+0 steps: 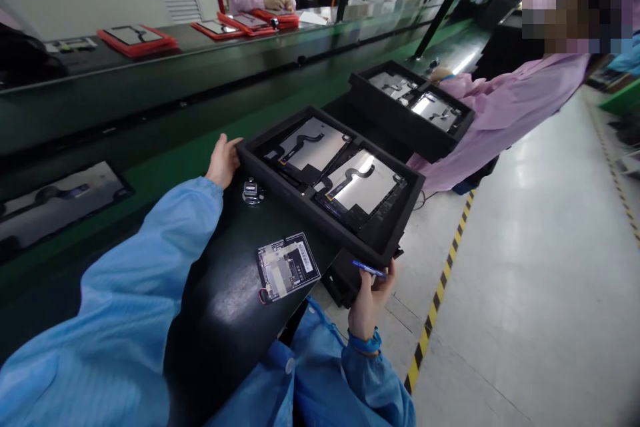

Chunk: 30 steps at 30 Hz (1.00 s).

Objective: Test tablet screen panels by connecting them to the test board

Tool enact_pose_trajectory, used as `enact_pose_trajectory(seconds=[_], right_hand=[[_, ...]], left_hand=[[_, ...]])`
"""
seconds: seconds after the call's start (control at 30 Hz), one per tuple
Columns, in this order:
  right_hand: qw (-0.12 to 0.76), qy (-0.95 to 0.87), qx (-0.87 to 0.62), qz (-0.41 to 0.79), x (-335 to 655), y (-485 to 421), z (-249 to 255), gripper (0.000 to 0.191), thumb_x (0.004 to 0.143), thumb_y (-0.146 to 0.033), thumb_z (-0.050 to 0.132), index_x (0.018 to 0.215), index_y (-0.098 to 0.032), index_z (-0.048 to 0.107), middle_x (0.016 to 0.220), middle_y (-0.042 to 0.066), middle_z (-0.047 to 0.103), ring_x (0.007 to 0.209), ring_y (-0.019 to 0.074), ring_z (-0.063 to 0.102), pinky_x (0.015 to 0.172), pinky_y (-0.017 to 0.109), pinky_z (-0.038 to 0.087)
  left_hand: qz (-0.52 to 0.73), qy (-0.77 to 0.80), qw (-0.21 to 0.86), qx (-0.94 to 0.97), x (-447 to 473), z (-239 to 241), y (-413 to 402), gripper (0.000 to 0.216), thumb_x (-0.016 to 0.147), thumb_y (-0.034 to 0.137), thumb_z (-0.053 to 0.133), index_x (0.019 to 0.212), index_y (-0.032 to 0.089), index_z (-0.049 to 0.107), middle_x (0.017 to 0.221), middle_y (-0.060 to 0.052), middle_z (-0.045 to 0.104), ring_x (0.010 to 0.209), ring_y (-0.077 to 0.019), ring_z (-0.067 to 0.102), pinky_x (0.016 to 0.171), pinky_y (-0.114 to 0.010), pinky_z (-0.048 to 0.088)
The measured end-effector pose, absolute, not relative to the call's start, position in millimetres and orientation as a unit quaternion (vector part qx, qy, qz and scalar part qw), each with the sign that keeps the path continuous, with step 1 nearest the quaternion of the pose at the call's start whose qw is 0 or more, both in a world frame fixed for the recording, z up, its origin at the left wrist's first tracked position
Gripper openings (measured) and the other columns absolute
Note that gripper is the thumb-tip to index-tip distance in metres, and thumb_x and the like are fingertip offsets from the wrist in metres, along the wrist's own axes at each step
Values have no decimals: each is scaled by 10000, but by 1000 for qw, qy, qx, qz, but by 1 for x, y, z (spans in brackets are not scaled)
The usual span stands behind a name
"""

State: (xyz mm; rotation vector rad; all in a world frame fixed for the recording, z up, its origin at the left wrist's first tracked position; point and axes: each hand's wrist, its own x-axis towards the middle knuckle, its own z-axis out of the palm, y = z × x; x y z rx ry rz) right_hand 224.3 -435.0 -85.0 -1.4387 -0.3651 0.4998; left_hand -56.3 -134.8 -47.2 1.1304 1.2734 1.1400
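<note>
Your left hand (pixel 225 163) and right hand (pixel 371 299) (slim blue pen (pixel 369 269) at its fingers) grip the black, rectangular, two-compartment tray (pixel 325 215) overhanging the dark-green desk (pixel 215 273); support both corners evenly, keeping it level.

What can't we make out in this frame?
All in the head view:
What lies under the top panels in the near tray: those panels cover it.
Rest of the far-left panel: cut off by the left edge.
Small print on the board: too small to read.
Some fingers of the right hand: hidden by the hand itself and the near tray.
</note>
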Motion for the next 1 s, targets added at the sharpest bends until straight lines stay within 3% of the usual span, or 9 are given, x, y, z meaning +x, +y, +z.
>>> enact_pose_trajectory(seconds=[0.1, 0.17, 0.33, 0.47, 0.53, 0.63, 0.77, 0.87, 1.0], right_hand=[[737, -162, -624, 203, 237, -440, -82, 519, 773, -388, 750, 1235, -287, 536, 1463, 63, 560, 1376, 214, 527, 1212, 484, 339], [756, -161, -602, 199, 244, -440, -79, 395, 778, -382, 742, 1110, -273, 558, 1455, 60, 577, 1375, 207, 529, 1212, 484, 327], [759, -165, -596, 206, 247, -442, -77, 260, 803, -402, 713, 904, -241, 535, 1331, 78, 675, 1289, 220, 600, 1208, 529, 292], [749, -204, -597, 202, 249, -444, -74, 243, 846, -377, 691, 982, -243, 541, 1411, 101, 623, 1328, 231, 579, 1196, 520, 315], [735, -249, -604, 181, 253, -441, -68, 263, 855, -361, 693, 1035, -245, 542, 1480, 112, 562, 1389, 237, 526, 1202, 510, 312], [694, -329, -627, 128, 261, -429, -56, 338, 858, -340, 692, 1140, -239, 534, 1544, 130, 486, 1457, 242, 441, 1215, 512, 289], [629, -388, -668, 94, 267, -411, -51, 402, 883, -352, 655, 1237, -243, 497, 1592, 136, 416, 1446, 246, 443, 1207, 516, 297], [621, -391, -672, 95, 265, -405, -54, 363, 923, -366, 607, 1240, -240, 482, 1599, 135, 405, 1449, 239, 434, 1215, 503, 289], [641, -388, -655, 93, 260, -404, -56, 336, 947, -357, 574, 1240, -233, 467, 1606, 139, 385, 1481, 228, 391, 1235, 500, 261]], left_hand=[[509, 568, 468, 445, -50, -58, -176, 861, 878, 731, 128, 1575, 235, 223, 1654, -111, 310, 1513, -227, 319, 1164, -389, 388], [506, 563, 477, 447, -43, -66, -205, 816, 903, 651, 141, 1587, 205, 145, 1662, -138, 281, 1511, -204, 322, 1206, -382, 327], [495, 541, 498, 463, -29, -73, -264, 754, 911, 611, 202, 1562, 232, 223, 1642, -123, 331, 1508, -234, 330, 1235, -400, 291], [532, 555, 378, 516, -18, -39, -285, 621, 938, 543, 348, 1534, 380, 287, 1648, 20, 325, 1533, -286, 258, 1261, -467, 237], [525, 513, 301, 609, 2, -11, -280, 552, 938, 475, 458, 1481, 400, 404, 1601, 53, 392, 1506, -313, 302, 1256, -460, 245], [382, 393, 230, 804, 57, 23, -252, 439, 956, 339, 426, 1355, 254, 587, 1409, -49, 594, 1361, -298, 487, 1199, -439, 326], [183, 359, 154, 902, 135, 23, -217, 519, 885, 214, 453, 1357, 13, 532, 1342, -251, 597, 1359, -402, 449, 1171, -532, 286], [153, 383, 144, 899, 164, 7, -218, 541, 849, 198, 504, 1338, -34, 512, 1329, -320, 583, 1364, -476, 424, 1152, -606, 254], [120, 416, 141, 890, 170, 5, -233, 490, 875, 225, 478, 1264, -65, 547, 1204, -352, 629, 1217, -477, 559, 1053, -567, 385]])
